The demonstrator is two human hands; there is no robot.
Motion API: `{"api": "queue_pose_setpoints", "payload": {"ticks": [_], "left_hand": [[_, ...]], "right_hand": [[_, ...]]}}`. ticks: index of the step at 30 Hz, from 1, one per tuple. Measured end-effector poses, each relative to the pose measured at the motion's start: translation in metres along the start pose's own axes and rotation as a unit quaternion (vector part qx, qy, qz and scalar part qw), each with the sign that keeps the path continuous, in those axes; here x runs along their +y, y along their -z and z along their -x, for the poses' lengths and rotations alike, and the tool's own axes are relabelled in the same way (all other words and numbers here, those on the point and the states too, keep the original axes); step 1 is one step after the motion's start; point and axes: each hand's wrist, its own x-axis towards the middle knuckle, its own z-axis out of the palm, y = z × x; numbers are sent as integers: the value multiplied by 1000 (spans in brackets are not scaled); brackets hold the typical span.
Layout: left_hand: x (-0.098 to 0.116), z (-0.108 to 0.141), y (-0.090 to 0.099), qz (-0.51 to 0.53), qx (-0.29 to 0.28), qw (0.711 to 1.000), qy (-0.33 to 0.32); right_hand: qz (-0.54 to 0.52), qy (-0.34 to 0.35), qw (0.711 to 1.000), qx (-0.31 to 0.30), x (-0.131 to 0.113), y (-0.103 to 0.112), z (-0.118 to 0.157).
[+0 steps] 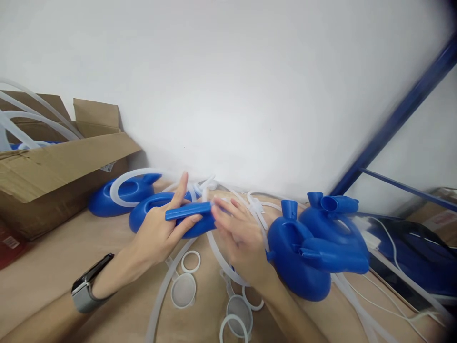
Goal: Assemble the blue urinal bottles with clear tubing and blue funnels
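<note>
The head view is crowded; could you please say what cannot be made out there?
- Head view: lower contents of the cardboard box, behind its front flap.
- Head view: whether the right hand touches the blue piece; blurred fingers.
- Head view: label print on the red item; too small.

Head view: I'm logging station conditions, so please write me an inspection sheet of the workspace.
Surface: flat, light-brown tabletop, partly covered.
Job's things: rounded blue plastic bottles at both sides; flexible translucent white hoses; round greyish-white plastic caps with rings.
Clutter: open brown cardboard box at left, hoses inside.
Hands: left hand holds a slim blue plastic tube; right hand blurred at its end, grip unclear.
Cables: thin white cable at right.
Surroundings: white wall; dark-blue metal bar.
</note>
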Motion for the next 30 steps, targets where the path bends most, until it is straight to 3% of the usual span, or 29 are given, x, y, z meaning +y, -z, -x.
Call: {"api": "queue_pose_setpoints", "payload": {"ticks": [6, 12, 15, 23, 30], "left_hand": [[-6, 1, 4, -50, 43, 995, -77], [-3, 1, 0, -42, 0, 992, -122], [-1, 1, -2, -42, -16, 989, -138], [0, 3, -3, -5, -105, 989, -107], [2, 0, -4, 51, -135, 990, 4]], "right_hand": [[-89, -101, 990, -45, -5, 12, -6], [-112, -163, 980, -14, -4, 26, -13], [-125, -178, 975, -36, -2, 36, -17], [-109, -155, 974, -124, 3, 51, -22], [-42, -163, 979, -116, 7, 37, -19]]}}
